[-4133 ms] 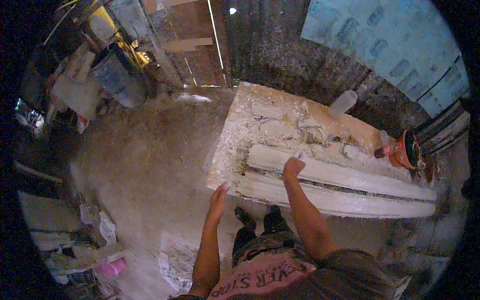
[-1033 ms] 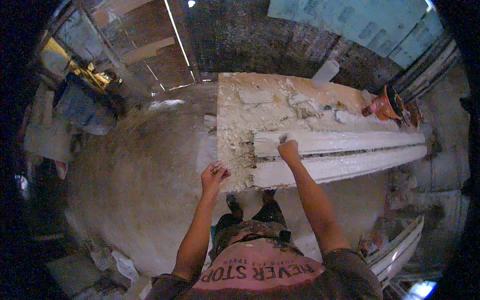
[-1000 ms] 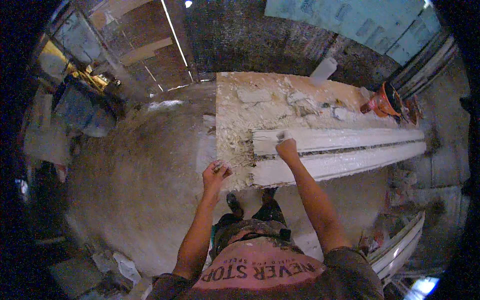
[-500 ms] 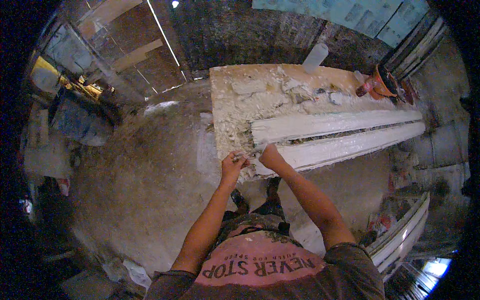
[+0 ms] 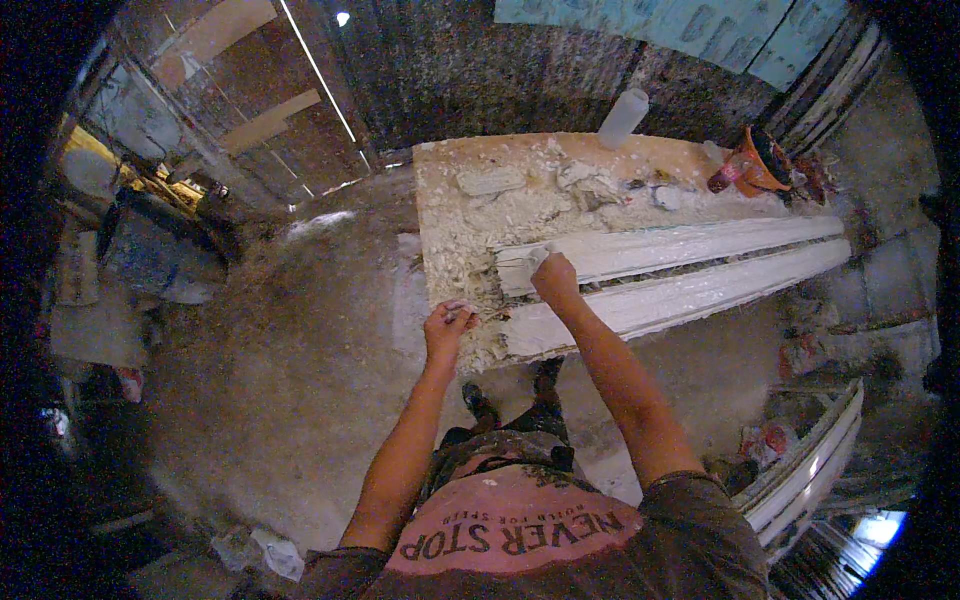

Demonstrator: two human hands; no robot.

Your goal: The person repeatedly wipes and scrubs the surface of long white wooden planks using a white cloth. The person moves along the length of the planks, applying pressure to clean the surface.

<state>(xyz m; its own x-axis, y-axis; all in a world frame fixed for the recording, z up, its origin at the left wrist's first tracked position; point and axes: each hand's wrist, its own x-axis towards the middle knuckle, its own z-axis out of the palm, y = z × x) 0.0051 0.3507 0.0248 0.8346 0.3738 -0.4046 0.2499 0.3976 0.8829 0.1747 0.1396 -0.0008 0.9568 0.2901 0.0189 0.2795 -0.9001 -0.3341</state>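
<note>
Two long white plaster mouldings point(image 5: 680, 248) lie side by side on a plaster-crusted table point(image 5: 437, 200), a narrow dark gap between them. Over the left end of the farther moulding, my right hand point(image 5: 555, 278) is closed on a small pale flat piece point(image 5: 541, 254), whose kind I cannot make out. My left hand point(image 5: 446, 325) hovers near the table's left front corner, its fingers pinched around a small whitish scrap point(image 5: 459, 308). Plaster crumbs lie between the hands, beside the moulding ends.
At the back of the table stands a whitish translucent bottle point(image 5: 624, 115). An orange bucket point(image 5: 765, 165) with dark contents leans at the far right, near a dark red container point(image 5: 725, 176). Plaster lumps point(image 5: 590, 185) lie behind the mouldings. Pale long pieces point(image 5: 810, 470) rest at lower right.
My right hand has moved up and slightly right, from the nearer moulding's end to the farther one. My left hand has shifted a little left, away from the moulding ends.
</note>
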